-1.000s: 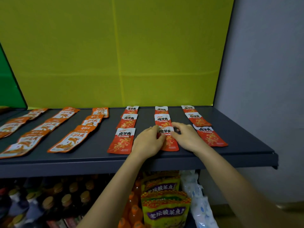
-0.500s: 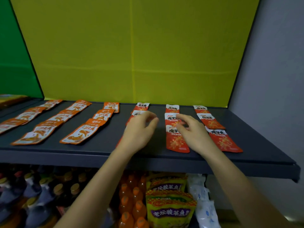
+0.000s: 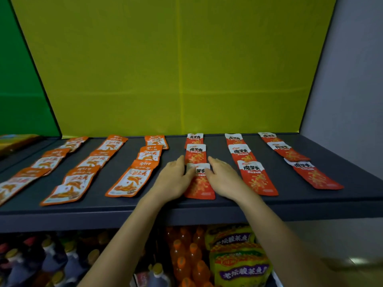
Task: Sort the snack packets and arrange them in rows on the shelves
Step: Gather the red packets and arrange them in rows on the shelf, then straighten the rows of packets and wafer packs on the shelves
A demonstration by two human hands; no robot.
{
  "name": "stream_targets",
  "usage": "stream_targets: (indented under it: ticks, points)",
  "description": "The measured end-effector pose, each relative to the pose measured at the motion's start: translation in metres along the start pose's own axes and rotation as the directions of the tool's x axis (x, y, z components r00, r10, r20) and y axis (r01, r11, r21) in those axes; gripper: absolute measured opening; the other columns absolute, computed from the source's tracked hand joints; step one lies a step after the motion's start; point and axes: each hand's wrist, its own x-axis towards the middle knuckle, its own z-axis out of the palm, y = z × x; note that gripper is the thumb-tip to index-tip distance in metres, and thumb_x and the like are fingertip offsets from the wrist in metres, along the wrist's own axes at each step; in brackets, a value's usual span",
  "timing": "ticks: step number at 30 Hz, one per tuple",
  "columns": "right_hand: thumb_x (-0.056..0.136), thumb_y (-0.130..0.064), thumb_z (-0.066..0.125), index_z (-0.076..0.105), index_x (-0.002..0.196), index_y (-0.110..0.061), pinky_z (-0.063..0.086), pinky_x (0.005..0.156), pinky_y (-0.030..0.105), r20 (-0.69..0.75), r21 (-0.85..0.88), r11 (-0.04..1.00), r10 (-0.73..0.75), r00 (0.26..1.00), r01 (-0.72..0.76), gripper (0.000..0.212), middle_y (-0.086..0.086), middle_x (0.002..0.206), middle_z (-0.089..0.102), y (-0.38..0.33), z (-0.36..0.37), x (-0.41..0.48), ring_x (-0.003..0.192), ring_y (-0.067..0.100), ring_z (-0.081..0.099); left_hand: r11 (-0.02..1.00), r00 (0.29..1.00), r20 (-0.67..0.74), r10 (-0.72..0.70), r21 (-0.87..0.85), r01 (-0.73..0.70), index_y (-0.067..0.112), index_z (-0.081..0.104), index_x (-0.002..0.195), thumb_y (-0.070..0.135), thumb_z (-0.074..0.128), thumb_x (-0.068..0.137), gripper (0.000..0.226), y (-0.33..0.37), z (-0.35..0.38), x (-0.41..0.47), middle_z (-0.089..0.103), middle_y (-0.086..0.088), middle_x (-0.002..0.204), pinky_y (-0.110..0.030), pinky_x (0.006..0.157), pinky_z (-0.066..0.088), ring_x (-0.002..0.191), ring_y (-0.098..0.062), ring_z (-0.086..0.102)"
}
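Both hands are flat on the shelf (image 3: 290, 206), flanking the front red packet (image 3: 200, 186). My left hand (image 3: 176, 179) touches its left edge and my right hand (image 3: 222, 179) touches its right edge, with the thumbs lying on its white header. Fingers are straight and nothing is gripped. I'd call this squaring, not lifting.

Everything below is placed relative to that packet:
- It lies flat, and the shelf lip is just in front of it.
- The second red packet (image 3: 195, 153) is directly behind, touching or slightly overlapped. I can't tell which.
- The neighbouring red row (image 3: 257, 179) is to the right, apart.
- The orange packets (image 3: 130, 181) are to the left, and the front one is skewed.
- The bottles (image 3: 186, 255) are below.

Risks as I judge them:
- Any pull toward me takes it over the lip and down onto the bottles, since the foil looks slick.
- Uneven side pressure would rotate it out of line.
- My fingertips reach alongside the second packet, so a forward shove would shunt that one too.
- My left forearm passes near the orange packets, so a sloppy withdrawal would drag them.
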Motion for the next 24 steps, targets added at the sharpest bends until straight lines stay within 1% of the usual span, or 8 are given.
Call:
stream_targets:
  ticks: [2,4,8,13,15,19,22,24]
  points:
    - [0.101,-0.026,0.03,0.026,0.145,-0.007,0.024,0.113,0.035,0.005,-0.029,1.0,0.002,1.0,-0.002,0.048,0.008,0.155,0.025,0.0,0.004,0.001,0.145,0.021,0.019,0.999,0.999,0.014,0.037,0.012,-0.037,0.002,0.044,0.122,0.031,0.039,0.098,0.038,-0.004,0.001,0.001,0.056,-0.016,0.124,-0.039,0.093,0.039,0.118,-0.033,0.05]
    - [0.101,-0.027,0.029,0.019,0.148,-0.01,0.021,0.114,0.032,0.005,-0.037,0.999,0.006,1.0,-0.005,0.051,0.006,0.157,0.02,0.0,0.005,0.0,0.146,0.017,0.014,0.998,0.998,0.015,0.063,0.009,-0.063,0.004,0.045,0.125,0.029,0.038,0.098,0.037,-0.006,0.001,0.002,0.055,-0.013,0.127,-0.038,0.094,0.039,0.119,-0.031,0.049]
    - [0.102,-0.028,0.028,0.018,0.149,-0.013,0.022,0.112,0.031,0.008,-0.053,0.999,-0.007,1.0,0.008,0.05,0.005,0.157,0.02,-0.004,0.003,-0.003,0.146,0.016,0.013,0.994,0.994,-0.018,0.11,-0.01,-0.111,0.007,0.049,0.117,0.027,0.041,0.096,0.03,-0.012,0.004,0.003,0.061,-0.012,0.119,-0.043,0.091,0.042,0.11,-0.03,0.056]
    - [0.102,-0.029,0.024,0.015,0.15,-0.014,0.017,0.115,0.03,0.025,-0.103,0.994,-0.029,0.999,0.032,0.05,0.003,0.158,0.016,-0.007,0.004,-0.004,0.146,0.016,0.013,0.99,0.992,-0.017,0.126,0.065,-0.124,0.01,0.047,0.121,0.028,0.042,0.095,0.031,-0.013,0.007,0.003,0.058,-0.01,0.122,-0.038,0.095,0.039,0.114,-0.027,0.051]
    - [0.102,-0.029,0.024,0.017,0.149,-0.011,0.017,0.115,0.029,0.023,-0.114,0.993,-0.038,0.999,0.041,0.05,0.004,0.158,0.019,-0.007,0.004,-0.003,0.146,0.016,0.015,0.988,0.993,-0.014,0.121,0.098,-0.119,0.01,0.047,0.122,0.029,0.04,0.096,0.032,-0.014,0.008,0.004,0.057,-0.009,0.123,-0.036,0.099,0.037,0.116,-0.026,0.049]
    - [0.101,-0.029,0.03,0.037,0.139,-0.009,0.031,0.105,0.032,-0.045,-0.093,0.995,-0.044,0.998,0.04,0.043,0.005,0.145,0.042,-0.006,0.005,-0.004,0.134,0.019,0.036,0.987,0.994,-0.016,0.109,0.119,-0.107,0.01,0.045,0.125,0.029,0.039,0.097,0.035,-0.012,0.009,0.002,0.055,-0.009,0.127,-0.034,0.102,0.033,0.121,-0.026,0.047]
    - [0.101,-0.029,0.032,0.04,0.136,-0.009,0.033,0.103,0.032,-0.055,-0.068,0.997,-0.052,0.997,0.048,0.041,0.004,0.142,0.045,-0.006,0.005,-0.004,0.131,0.02,0.039,0.986,0.996,-0.01,0.091,0.138,-0.089,0.01,0.045,0.126,0.03,0.038,0.097,0.036,-0.01,0.009,0.001,0.054,-0.008,0.129,-0.032,0.102,0.032,0.123,-0.024,0.045]
    - [0.101,-0.029,0.032,0.04,0.135,-0.007,0.033,0.102,0.032,-0.046,-0.058,0.997,-0.057,0.997,0.055,0.041,0.006,0.142,0.044,-0.007,0.004,-0.003,0.131,0.021,0.038,0.991,0.997,-0.02,0.08,0.107,-0.077,0.009,0.048,0.123,0.03,0.039,0.097,0.035,-0.01,0.008,0.0,0.055,-0.008,0.127,-0.033,0.1,0.034,0.121,-0.024,0.046]
